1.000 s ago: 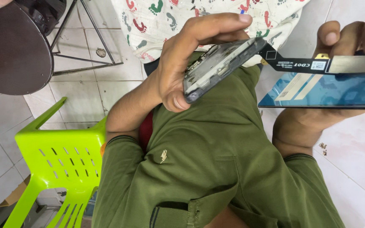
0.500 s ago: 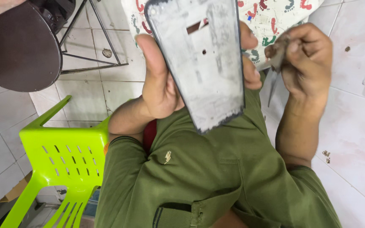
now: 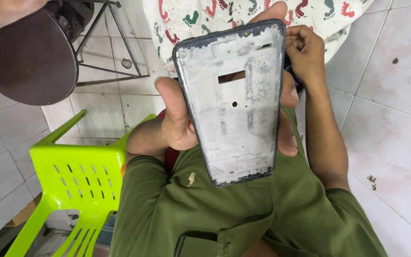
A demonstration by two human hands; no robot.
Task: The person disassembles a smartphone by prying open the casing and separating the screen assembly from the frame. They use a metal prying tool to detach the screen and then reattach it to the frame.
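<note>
We hold the stripped phone frame (image 3: 234,102) upright above our lap, left hand (image 3: 179,121) clamped round its long edges, inner face toward us. Right hand (image 3: 305,50) pinches the top corner, apparently mid-inspection. We judge a steady grip matters next.

1 head view, looking steeply down, close

The phone frame (image 3: 234,102) filled the centre, blocking passage there. At nine o'clock a lime-green plastic chair (image 3: 79,173) stood in the way; at ten o'clock a dark round seat (image 3: 27,59) on metal legs did. From two to four o'clock the tiled floor (image 3: 386,123) lay open beside the right hand (image 3: 305,50).
</note>
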